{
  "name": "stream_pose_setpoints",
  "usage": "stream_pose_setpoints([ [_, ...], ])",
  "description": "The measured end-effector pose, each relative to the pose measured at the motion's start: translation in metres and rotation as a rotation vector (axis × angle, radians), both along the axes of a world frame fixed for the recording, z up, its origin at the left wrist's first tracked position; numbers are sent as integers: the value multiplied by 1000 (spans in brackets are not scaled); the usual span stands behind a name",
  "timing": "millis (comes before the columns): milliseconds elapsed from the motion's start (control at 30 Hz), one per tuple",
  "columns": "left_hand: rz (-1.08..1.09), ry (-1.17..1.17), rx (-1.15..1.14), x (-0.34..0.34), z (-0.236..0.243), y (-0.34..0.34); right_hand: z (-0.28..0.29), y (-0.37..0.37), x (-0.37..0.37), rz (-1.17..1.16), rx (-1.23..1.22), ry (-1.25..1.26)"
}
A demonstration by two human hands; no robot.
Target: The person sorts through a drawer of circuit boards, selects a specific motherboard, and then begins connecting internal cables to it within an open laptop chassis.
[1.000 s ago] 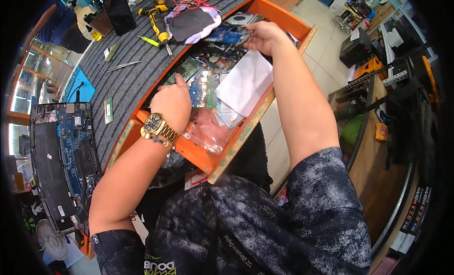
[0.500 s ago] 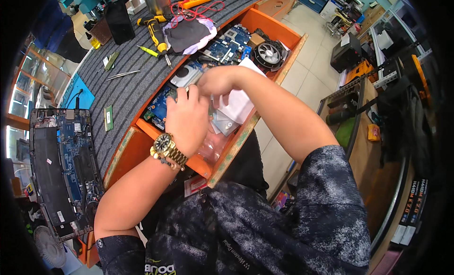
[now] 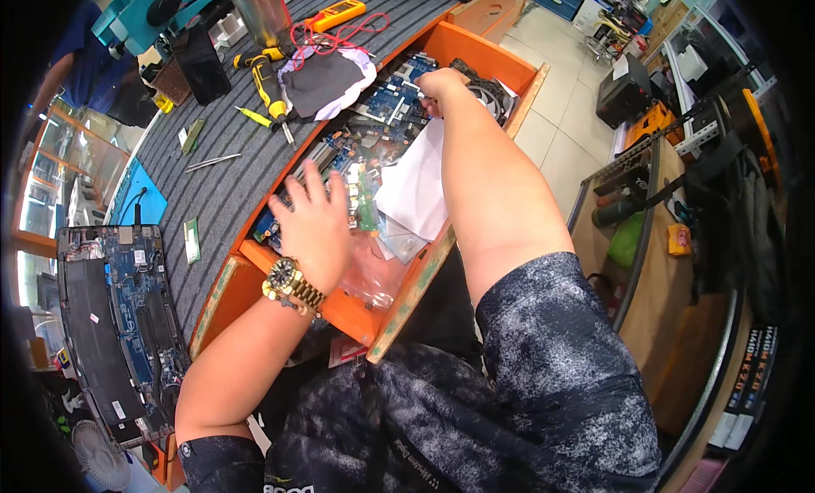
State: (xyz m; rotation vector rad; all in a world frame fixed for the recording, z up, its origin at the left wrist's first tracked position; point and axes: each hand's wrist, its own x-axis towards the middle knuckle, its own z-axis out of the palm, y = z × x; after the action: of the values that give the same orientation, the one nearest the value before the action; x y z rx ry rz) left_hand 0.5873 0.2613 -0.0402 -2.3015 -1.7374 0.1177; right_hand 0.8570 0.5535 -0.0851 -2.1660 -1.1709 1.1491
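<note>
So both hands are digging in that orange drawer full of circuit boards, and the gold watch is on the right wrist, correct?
Not quite. The head view shows the gold watch on the left wrist, not the right. The rest stands: the left hand and the right hand are both in the orange drawer, among blue circuit boards.

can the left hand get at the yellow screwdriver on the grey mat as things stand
Probably yes: the left hand rests flat on boards in the orange drawer, holding nothing visible, and the yellow screwdriver lies uncovered on the mat beyond the drawer's edge.
</note>
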Motion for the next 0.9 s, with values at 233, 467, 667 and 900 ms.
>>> stream_pose_setpoints([
  [233,-503,-114,-177,14,-9,20,-1,7,-7,-125,120,405],
  [467,-362,-158,-110,16,-23,24,19,-1,23,-364,539,850],
  [667,-273,-164,-106,19,-23,22,21,-4,27,-551,604,802],
  [900,-311,-188,-79,18,-27,23,29,-19,29,-432,473,709],
])
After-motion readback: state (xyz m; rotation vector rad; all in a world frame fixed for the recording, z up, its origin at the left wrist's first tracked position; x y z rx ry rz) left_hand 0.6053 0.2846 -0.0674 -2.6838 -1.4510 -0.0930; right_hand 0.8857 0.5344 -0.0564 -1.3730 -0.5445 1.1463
